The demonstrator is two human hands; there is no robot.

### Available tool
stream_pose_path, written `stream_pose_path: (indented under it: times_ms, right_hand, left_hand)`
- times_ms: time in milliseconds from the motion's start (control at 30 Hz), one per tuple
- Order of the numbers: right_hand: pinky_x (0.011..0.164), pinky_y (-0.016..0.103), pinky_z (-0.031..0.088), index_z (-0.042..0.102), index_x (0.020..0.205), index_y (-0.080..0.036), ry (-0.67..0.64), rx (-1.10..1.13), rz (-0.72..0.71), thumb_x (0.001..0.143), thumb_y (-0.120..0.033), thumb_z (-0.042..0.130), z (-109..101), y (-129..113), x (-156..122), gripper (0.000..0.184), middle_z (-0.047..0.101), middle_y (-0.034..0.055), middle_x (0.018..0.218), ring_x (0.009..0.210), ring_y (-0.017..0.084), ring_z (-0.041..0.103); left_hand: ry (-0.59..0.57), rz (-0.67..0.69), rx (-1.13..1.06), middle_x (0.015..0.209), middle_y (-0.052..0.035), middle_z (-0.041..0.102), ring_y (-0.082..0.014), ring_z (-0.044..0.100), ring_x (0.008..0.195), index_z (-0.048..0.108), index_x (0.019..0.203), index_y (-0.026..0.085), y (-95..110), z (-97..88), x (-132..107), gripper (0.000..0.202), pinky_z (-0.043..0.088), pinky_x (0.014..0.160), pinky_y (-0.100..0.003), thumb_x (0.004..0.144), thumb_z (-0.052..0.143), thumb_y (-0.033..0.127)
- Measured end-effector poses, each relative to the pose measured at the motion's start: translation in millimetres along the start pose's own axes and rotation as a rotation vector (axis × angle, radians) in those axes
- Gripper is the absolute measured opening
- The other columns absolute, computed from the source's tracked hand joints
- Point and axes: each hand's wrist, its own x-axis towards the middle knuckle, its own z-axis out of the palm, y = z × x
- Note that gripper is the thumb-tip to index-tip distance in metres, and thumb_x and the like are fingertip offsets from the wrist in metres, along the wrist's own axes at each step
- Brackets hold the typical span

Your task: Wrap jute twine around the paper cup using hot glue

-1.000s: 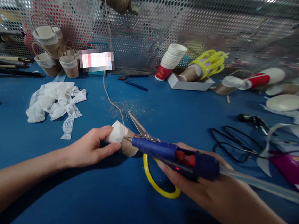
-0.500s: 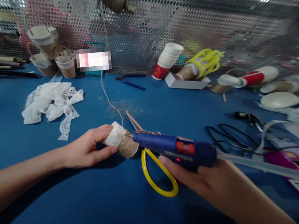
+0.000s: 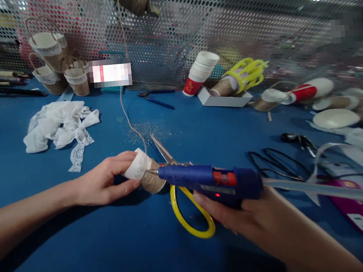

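My left hand (image 3: 111, 180) grips a small paper cup (image 3: 135, 167) by its white, unwrapped end; the cup lies tilted just above or on the table. Brown twine (image 3: 153, 177) is wound round its other part, and a loose strand (image 3: 128, 121) runs up from it toward the back. In my right hand (image 3: 239, 211) is a blue glue gun (image 3: 191, 176), a red light lit on its side and a clear glue stick (image 3: 313, 189) trailing from its rear. Its nozzle points at the cup beside the wound twine. Yellow-handled scissors (image 3: 194, 232) lie under the gun, partly hidden.
White lace (image 3: 58, 123) lies at left, with finished twine-wrapped cups (image 3: 76, 81) behind. Pliers (image 3: 157, 101), stacked paper cups (image 3: 202, 68) and a white box lid (image 3: 224, 101) stand along the mesh. At right are black cables (image 3: 276, 163) and a purple power strip (image 3: 356, 209).
The glue gun's nozzle has shifted slightly left and down, onto the white part at the edge of the twine. The left hand keeps its hold on the cup. The view has shifted a little.
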Motion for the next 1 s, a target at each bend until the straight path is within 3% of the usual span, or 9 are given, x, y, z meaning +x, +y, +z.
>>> stream_pose_path:
  times_ms: [267, 567, 833, 1000]
  right_hand:
    - [0.037, 0.020, 0.035, 0.049, 0.054, -0.020, -0.029, 0.021, 0.036, 0.081, -0.034, 0.045, -0.4, 6.1, -1.4, 0.031, 0.043, -0.0044, 0.040, 0.038, 0.009, 0.043]
    - [0.036, 0.021, 0.035, 0.044, 0.048, -0.019, -0.027, 0.043, 0.090, 0.081, -0.038, 0.046, 1.1, 9.7, 0.3, 0.038, 0.042, -0.0040, 0.040, 0.037, 0.008, 0.040]
    - [0.037, 0.020, 0.035, 0.051, 0.055, -0.019, -0.069, 0.048, 0.063, 0.082, -0.037, 0.044, 1.0, 10.0, -0.7, 0.032, 0.044, -0.0042, 0.042, 0.038, 0.008, 0.042]
    - [0.038, 0.021, 0.035, 0.043, 0.047, -0.019, -0.023, 0.017, 0.087, 0.081, -0.039, 0.045, 0.9, 10.2, 1.5, 0.040, 0.042, -0.0039, 0.040, 0.037, 0.008, 0.041]
  left_hand:
    - [0.018, 0.012, 0.030, 0.110, -0.0133, 0.058, -0.0223, 0.052, 0.102, 0.059, 0.096, 0.012, -2.2, -0.1, -0.2, 0.020, 0.033, 0.098, -0.040, 0.079, 0.048, 0.009]
    - [0.015, -0.001, 0.041, 0.109, -0.0119, 0.058, -0.0225, 0.051, 0.102, 0.060, 0.094, 0.014, -1.3, 0.2, -0.5, 0.019, 0.032, 0.099, -0.041, 0.079, 0.048, 0.010]
    - [0.005, 0.034, 0.045, 0.109, -0.0118, 0.057, -0.0214, 0.050, 0.104, 0.058, 0.096, 0.013, -2.4, 0.2, -1.3, 0.021, 0.030, 0.101, -0.038, 0.078, 0.049, 0.007]
    - [0.015, 0.020, 0.050, 0.107, -0.0128, 0.057, -0.0219, 0.051, 0.102, 0.059, 0.093, 0.011, -2.0, 0.0, -2.1, 0.019, 0.034, 0.098, -0.037, 0.077, 0.049, 0.007]
